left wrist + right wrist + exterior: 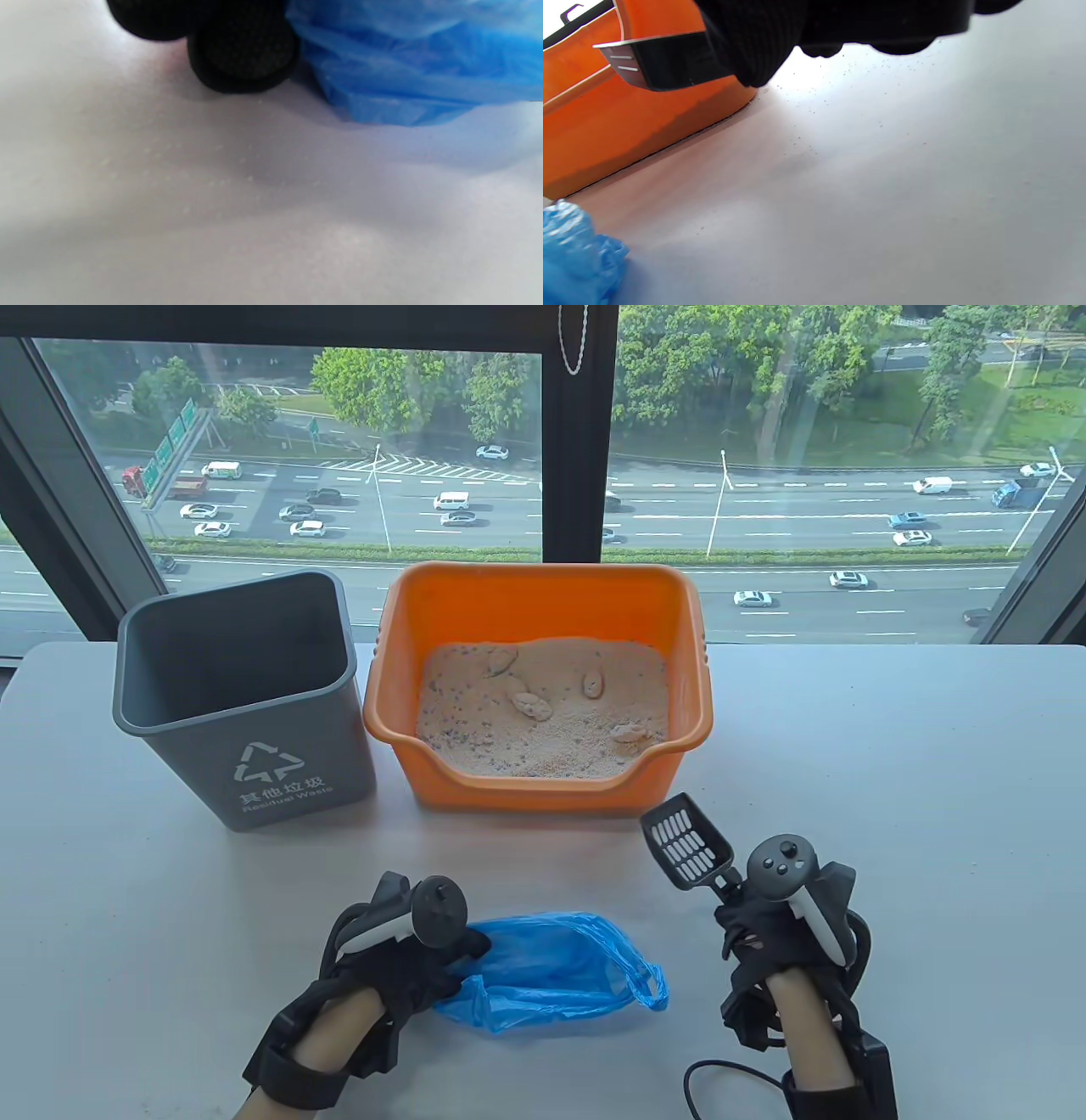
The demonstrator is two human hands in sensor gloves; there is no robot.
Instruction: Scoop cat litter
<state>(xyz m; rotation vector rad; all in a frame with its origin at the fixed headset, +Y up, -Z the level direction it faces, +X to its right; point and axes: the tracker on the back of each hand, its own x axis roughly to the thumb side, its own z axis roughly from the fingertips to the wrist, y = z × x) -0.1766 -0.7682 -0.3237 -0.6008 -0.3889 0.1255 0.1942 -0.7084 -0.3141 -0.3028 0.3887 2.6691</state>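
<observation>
The right hand [785,937], at about 4 o'clock on the desk [891,814], is curled tight around the handle of a black slotted litter scoop [687,841]. The scoop's head points up toward 11 o'clock from the hand and sits just off the near right corner of the litter box; in the right wrist view the scoop [666,63] hangs above the desk surface with the box's orange wall close behind it.

The left hand [399,959], at about 7 o'clock, rests on the left end of a crumpled blue plastic bag [560,971]. Its fingers are bent onto the plastic, though whether they pinch it or only press on it I cannot tell. In the left wrist view two gloved fingertips [244,55] sit right at the edge of the bag [424,63], low against the desk.

The orange litter box [543,602] stands at the centre of the desk toward 12 o'clock, its lowered front lip facing the hands. It holds pale, sandy cat litter [509,729] with coloured specks and several clumps [530,704] lying on top, spread across the middle and right.

A grey waste bin [254,763] with a recycling symbol and the words "Residual Waste" stands just beside the box at 10 o'clock, open at the top, its inside dark.

Fine grains [840,84] are scattered on the desk by the box's corner in the right wrist view.
</observation>
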